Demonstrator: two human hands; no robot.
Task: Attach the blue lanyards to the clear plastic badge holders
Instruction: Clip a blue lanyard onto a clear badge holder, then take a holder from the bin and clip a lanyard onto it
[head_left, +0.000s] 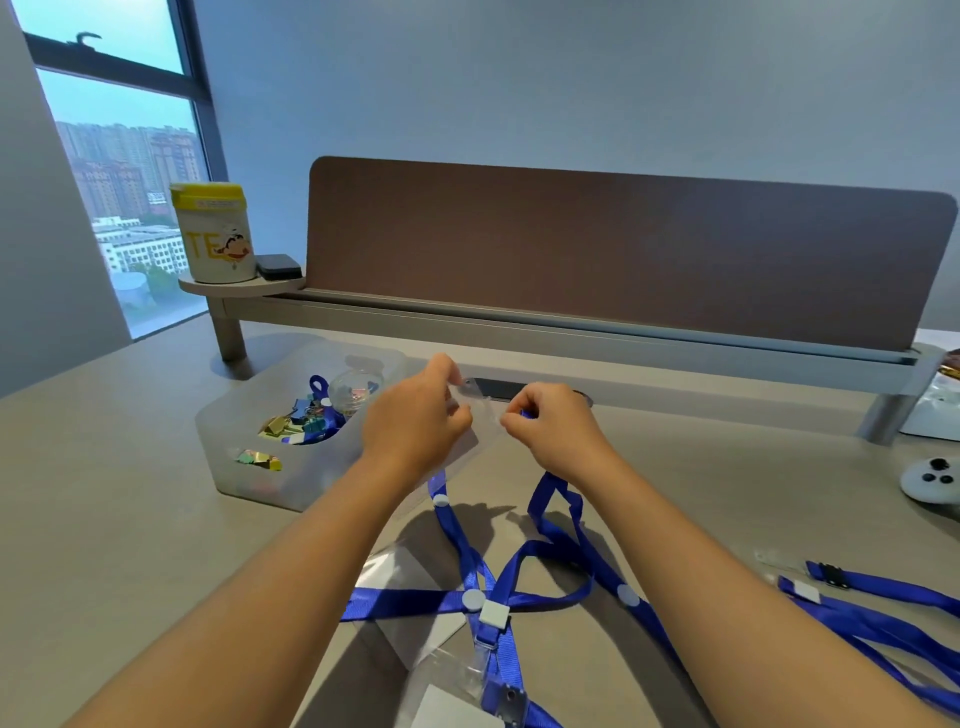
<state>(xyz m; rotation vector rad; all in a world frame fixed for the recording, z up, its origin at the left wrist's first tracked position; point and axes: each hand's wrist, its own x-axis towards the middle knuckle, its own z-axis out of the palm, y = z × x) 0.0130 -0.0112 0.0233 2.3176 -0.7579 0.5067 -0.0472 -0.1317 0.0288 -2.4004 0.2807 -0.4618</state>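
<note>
**Hidden, cropped or unclear items**

Right hand (553, 428) is closing over the lanyard clip, hiding it. Badge holder (470, 441) is showing faintly; its near edge is blurring into the desk. Lanyards (883, 613) at near right are running off the frame. Tray (249, 467) contents are too small to identify.

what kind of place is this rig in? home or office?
Most likely an office workstation in a high-rise. A brown privacy divider runs along the back of the grey desk, a clear bin of binder clips sits on it, and the window looks down over city blocks.
</note>
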